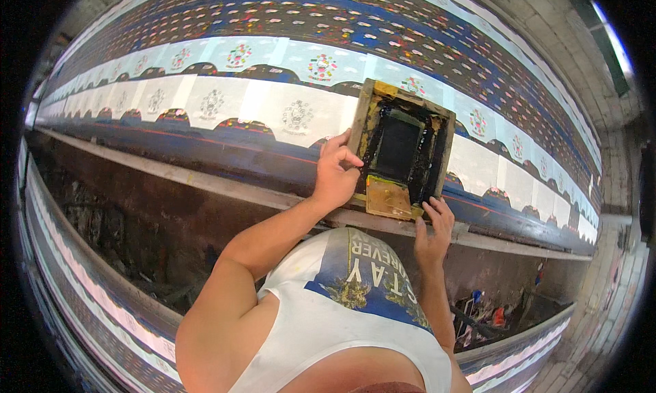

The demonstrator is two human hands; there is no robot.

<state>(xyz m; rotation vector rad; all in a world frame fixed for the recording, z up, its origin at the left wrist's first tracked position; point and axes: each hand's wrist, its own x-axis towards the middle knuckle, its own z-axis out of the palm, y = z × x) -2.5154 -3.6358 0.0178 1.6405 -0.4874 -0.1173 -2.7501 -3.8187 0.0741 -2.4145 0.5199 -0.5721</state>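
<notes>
White cloth of a sleeveless shirt (321,324), printed in blue and gold, fills the lower middle of the view, and both bare forearms are seen rising from it. To the left, a dark trench (116,236) with debris is seen between the near printed strip (89,290) and the long table; more litter (488,318) lies to the lower right. A pale rail (205,178) is run along the table's near edge. Past it, the right hand (434,232) is laid with fingers spread against the lower right corner of a wooden screen frame (403,147), beside an ochre block (387,196) set at the frame's near side. The left hand (336,174) is curled around the frame's left edge, thumb and fingers closed on the wood. The frame is rested flat on the printed fabric (273,113), its dark mesh centre smeared with ink, and one white panel of the cloth is covered by it. Beyond, rows of white panels with round motifs, then blue bands with small flowers, are stretched away to a concrete wall (547,31)
</notes>
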